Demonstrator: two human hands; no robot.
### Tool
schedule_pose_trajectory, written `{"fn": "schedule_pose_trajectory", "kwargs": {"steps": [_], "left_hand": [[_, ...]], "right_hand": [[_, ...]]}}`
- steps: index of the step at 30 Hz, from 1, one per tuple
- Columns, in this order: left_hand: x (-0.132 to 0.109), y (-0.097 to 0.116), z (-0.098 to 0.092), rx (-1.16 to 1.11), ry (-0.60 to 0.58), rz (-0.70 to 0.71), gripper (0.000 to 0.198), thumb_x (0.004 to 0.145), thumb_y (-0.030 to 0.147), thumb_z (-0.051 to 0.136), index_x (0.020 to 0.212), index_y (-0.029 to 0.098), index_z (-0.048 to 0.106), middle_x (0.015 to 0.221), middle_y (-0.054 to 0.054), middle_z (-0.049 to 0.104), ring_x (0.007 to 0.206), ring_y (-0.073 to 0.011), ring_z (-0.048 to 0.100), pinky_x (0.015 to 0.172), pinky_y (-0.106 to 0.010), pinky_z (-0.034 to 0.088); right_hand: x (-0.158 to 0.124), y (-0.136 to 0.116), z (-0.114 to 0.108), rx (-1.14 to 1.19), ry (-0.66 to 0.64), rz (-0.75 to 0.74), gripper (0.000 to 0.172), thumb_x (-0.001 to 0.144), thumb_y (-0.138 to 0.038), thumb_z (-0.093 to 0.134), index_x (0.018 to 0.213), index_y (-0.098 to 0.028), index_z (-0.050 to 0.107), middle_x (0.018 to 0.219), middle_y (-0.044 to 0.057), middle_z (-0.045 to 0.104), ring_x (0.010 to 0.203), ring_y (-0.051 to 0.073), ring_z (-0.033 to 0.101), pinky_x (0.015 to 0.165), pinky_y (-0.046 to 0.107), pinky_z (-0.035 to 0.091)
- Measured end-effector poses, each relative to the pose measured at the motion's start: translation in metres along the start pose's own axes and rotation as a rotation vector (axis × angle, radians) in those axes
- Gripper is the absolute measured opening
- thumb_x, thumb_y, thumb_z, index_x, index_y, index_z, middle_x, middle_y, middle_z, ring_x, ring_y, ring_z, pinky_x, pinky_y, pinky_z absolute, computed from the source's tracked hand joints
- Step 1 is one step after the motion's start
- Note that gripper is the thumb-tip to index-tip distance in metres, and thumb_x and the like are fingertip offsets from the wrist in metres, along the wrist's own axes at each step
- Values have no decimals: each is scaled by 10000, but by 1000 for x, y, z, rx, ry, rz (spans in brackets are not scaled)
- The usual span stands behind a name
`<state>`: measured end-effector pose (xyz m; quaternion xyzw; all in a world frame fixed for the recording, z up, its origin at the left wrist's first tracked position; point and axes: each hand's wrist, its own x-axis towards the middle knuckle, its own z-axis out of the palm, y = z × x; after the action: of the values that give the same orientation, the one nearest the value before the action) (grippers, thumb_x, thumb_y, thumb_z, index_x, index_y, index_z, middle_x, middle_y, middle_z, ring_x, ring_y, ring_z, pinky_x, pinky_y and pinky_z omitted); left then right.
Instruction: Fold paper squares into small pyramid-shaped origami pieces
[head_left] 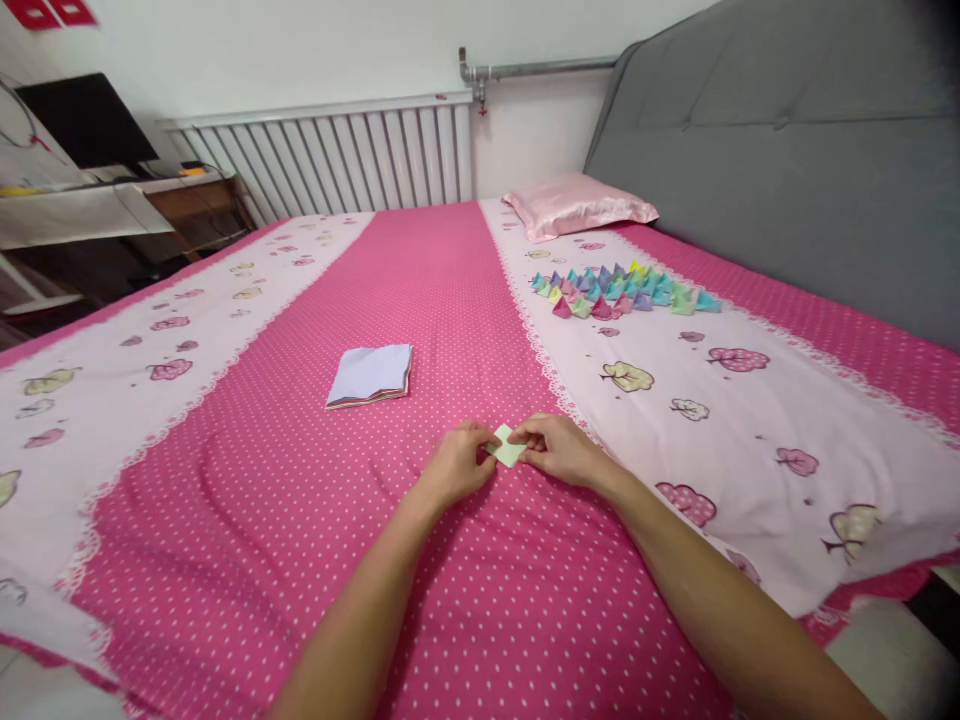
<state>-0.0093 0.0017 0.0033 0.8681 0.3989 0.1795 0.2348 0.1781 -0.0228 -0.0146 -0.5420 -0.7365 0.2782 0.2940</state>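
A small pale-green folded paper, diamond-shaped from here, is between my hands just above or on the pink dotted bedspread. My left hand pinches its left corner between thumb and fingers. On the opposite corner, my right hand has its thumb and fingers closed in the same way. Ahead and to the left lies a stack of square paper sheets, the top one pale lavender. Several small folded paper pieces in blue, green, pink, purple and yellow stand in rows farther off to the right.
A pink satin pillow lies at the far right, by a grey padded headboard. Behind the bed runs a white radiator with a pipe and valve. At left, a desk carries a black monitor.
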Motion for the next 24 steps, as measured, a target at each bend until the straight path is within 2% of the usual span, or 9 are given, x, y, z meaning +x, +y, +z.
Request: {"fn": "schedule_pose_trajectory", "kwargs": {"steps": [7, 12, 16, 20, 24], "left_hand": [[1, -7, -3, 24, -41, 33, 214, 778, 145, 497, 914, 151, 662, 784, -43, 571, 703, -132, 530, 650, -237, 404], [1, -7, -2, 55, -41, 77, 238, 856, 214, 439, 928, 158, 659, 846, -60, 588, 775, -141, 558, 710, -238, 420], [1, -5, -2, 205, -38, 88, 280, 883, 246, 387, 932, 186, 657, 877, -57, 575, 730, -136, 557, 642, -233, 406], [1, -2, -3, 360, -82, 90, 256, 874, 204, 380, 908, 189, 633, 850, -39, 560, 634, -120, 513, 558, -237, 355], [2, 0, -1, 381, -72, 50, 264, 882, 185, 341, 848, 163, 602, 817, -45, 548, 617, -119, 492, 564, -247, 350]], "right_hand": [[0, 1, -1, 27, -18, 41, 266, 659, -162, 648, 923, -152, 680, 847, 62, 668, 679, 148, 589, 626, 248, 453], [0, 4, 0, 28, -14, 40, 279, 654, -169, 653, 932, -147, 680, 835, 61, 660, 682, 150, 586, 626, 247, 446], [0, 4, -1, 22, -12, 45, 284, 651, -183, 661, 934, -154, 680, 814, 48, 651, 656, 138, 572, 615, 241, 435], [0, 3, -2, -2, -12, 45, 278, 652, -197, 663, 927, -165, 683, 783, 35, 643, 647, 134, 561, 612, 238, 425], [0, 1, -3, -17, -17, 57, 264, 653, -223, 670, 909, -160, 688, 779, 34, 651, 633, 132, 557, 603, 238, 415]]}}
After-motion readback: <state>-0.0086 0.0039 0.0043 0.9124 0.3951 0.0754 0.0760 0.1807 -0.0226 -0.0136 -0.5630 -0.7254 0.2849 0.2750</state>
